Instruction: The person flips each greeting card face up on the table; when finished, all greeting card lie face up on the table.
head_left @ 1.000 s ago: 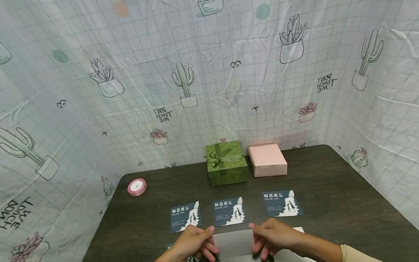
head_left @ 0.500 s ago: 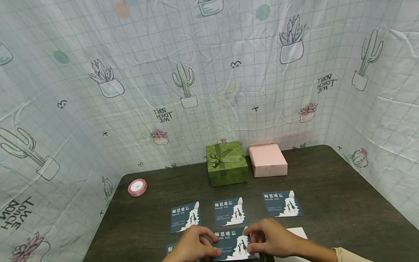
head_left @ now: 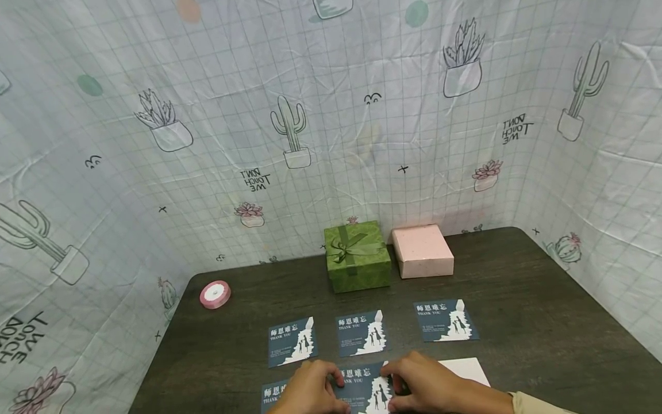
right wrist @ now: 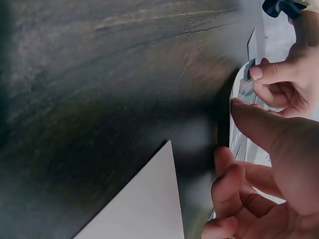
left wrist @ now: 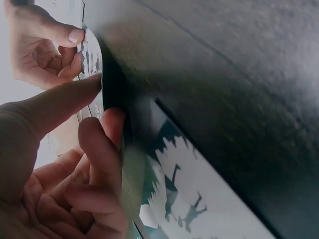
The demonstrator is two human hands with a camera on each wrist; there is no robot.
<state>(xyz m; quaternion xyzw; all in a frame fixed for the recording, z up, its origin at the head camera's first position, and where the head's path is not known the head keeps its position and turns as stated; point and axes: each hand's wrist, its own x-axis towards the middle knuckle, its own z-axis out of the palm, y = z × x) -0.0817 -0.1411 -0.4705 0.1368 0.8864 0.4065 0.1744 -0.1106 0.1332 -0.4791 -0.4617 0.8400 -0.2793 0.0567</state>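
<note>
At the bottom of the head view, a dark blue "THANK YOU" card (head_left: pixel 364 386) with a white silhouette design faces up between both hands. My left hand (head_left: pixel 312 391) pinches its left edge, and my right hand (head_left: pixel 426 384) pinches the right edge. Seen from the left wrist, the card (left wrist: pixel 92 57) bows slightly between the two thumbs, just off the tabletop. A matching card (head_left: pixel 271 392) lies partly covered by my left hand. Beside my right forearm lies a blank white card (head_left: pixel 465 371), also visible as a white corner in the right wrist view.
Three similar blue cards lie in a row beyond the hands: left (head_left: pixel 292 343), middle (head_left: pixel 361 333), right (head_left: pixel 446 321). Farther back stand a green bow-tied gift box (head_left: pixel 359 259) and a pink box (head_left: pixel 424 253). A pink ribbon roll (head_left: pixel 215 294) is at left, before a cactus-print curtain (head_left: pixel 331 115).
A second ago the card was held with its pale side showing; it now lies flatter with the printed blue face up. Both hands have lowered slightly with it.
</note>
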